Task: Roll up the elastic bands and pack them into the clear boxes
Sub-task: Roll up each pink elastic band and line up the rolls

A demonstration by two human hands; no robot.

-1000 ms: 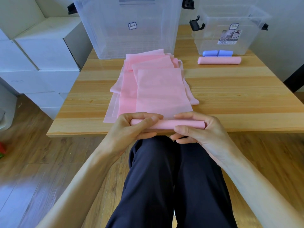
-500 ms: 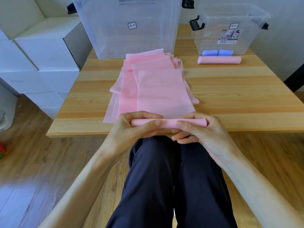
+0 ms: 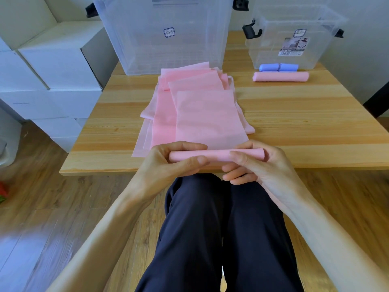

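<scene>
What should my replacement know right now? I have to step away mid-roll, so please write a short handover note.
Left hand and right hand both grip the half-rolled pink elastic band at the near edge of the wooden table; its flat tail lies on the pile of loose pink bands.
Done: one rolled pink band and one rolled blue band, lying on the table in front of the small clear plastic box, not inside.
Left: finish this roll, roll the pile, pack all rolls into the small box or the large clear plastic box.
</scene>
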